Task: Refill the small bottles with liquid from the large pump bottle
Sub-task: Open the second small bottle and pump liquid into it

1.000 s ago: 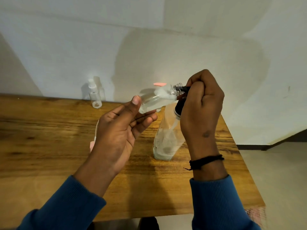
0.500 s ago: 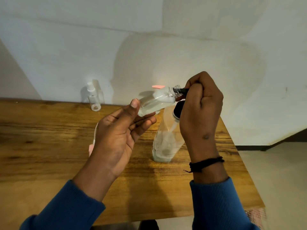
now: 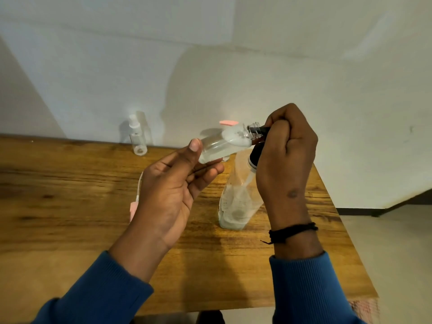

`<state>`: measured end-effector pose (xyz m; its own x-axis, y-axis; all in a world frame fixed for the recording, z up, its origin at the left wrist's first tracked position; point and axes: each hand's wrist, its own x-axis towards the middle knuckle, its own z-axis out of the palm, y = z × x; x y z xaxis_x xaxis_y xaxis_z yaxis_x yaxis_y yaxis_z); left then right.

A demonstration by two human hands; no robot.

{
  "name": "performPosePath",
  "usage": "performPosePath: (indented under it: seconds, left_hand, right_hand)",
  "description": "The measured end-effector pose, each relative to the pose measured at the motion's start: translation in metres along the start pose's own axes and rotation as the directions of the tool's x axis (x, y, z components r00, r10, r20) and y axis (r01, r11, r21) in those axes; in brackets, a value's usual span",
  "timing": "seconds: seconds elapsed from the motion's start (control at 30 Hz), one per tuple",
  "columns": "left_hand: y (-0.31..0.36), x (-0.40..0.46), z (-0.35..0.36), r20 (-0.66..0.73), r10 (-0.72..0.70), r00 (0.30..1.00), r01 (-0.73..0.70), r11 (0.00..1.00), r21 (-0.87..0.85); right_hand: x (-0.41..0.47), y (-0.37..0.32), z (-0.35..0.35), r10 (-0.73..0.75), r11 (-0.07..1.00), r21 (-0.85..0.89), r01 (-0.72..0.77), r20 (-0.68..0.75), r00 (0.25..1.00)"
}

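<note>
While tilted in left hand (image 3: 173, 190), small bottle (image 3: 222, 146) at pump nozzle (image 3: 259, 130).

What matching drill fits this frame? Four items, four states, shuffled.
Items:
1. left hand
2. right hand
3. large pump bottle
4. far small bottle

States:
A. stands upright near the wall, untouched
B. stands on the wooden table under the right hand
C. holds the small bottle tilted, neck toward the black nozzle
D. curled over the black pump head

Pairs: 1-C, 2-D, 3-B, 4-A
</note>
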<state>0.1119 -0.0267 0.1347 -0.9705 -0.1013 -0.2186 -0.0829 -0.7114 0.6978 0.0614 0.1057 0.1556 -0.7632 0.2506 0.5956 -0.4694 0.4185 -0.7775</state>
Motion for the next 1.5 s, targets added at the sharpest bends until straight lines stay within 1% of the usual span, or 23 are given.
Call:
performPosePath:
  seconds: [0.13,0.27,0.43,0.57,0.73,0.9,1.03,1.17,1.3,1.5]
  left_hand:
    - [0.0003,-0.0005,0.002,0.007,0.006,1.0,-0.006,1.0,0.008]
    - [0.0011,0.0013,-0.0001,-0.007,0.032,0.999,-0.032,0.999,0.011]
    - [-0.0011,0.0005,0.0008,-0.003,0.01,1.0,-0.01,1.0,0.01]
    - [-0.0013,0.0006,0.0001,0.0,0.011,1.0,-0.011,1.0,0.012]
    - [0.0001,0.0005,0.0005,0.001,0.005,1.0,-0.005,1.0,0.01]
    - [-0.0006,0.0014,-0.0007,-0.012,0.011,1.0,-0.011,1.0,-0.001]
    - [-0.0026,0.0011,0.0022,-0.006,0.0,1.0,0.0,1.0,0.018]
    - [-0.003,0.0011,0.0007,-0.018,0.002,1.0,-0.002,1.0,0.012]
    - [-0.0032,-0.0003,0.0011,-0.015,-0.016,1.0,0.016,1.0,0.012]
    - [-0.0038,0.0006,0.0006,-0.035,-0.023,0.999,0.023,1.0,0.011]
  right_hand:
    - [0.0026,-0.0014,-0.0037,-0.021,1.0,-0.021,0.021,-0.01,1.0]
    - [0.001,0.0005,0.0016,0.019,1.0,0.022,-0.019,-0.004,1.0]
    - [0.0036,-0.0011,-0.0035,0.001,1.0,0.006,-0.001,-0.012,1.0]
    - [0.0017,0.0008,-0.0002,0.017,1.0,0.018,-0.017,-0.007,1.0]
    - [0.0029,-0.0022,-0.0034,-0.012,1.0,0.0,0.012,-0.007,1.0]
    - [0.001,0.0002,0.0007,0.012,1.0,0.013,-0.012,0.009,1.0]
    - [0.0039,-0.0002,-0.0034,-0.005,1.0,0.003,0.005,-0.01,1.0]
    - [0.0005,0.0002,0.0014,0.009,1.0,0.014,-0.009,-0.009,1.0]
    - [0.0017,-0.0036,-0.002,-0.017,1.0,0.001,0.017,-0.021,1.0]
    - [-0.0015,-0.0014,0.002,0.013,1.0,0.006,-0.013,-0.007,1.0]
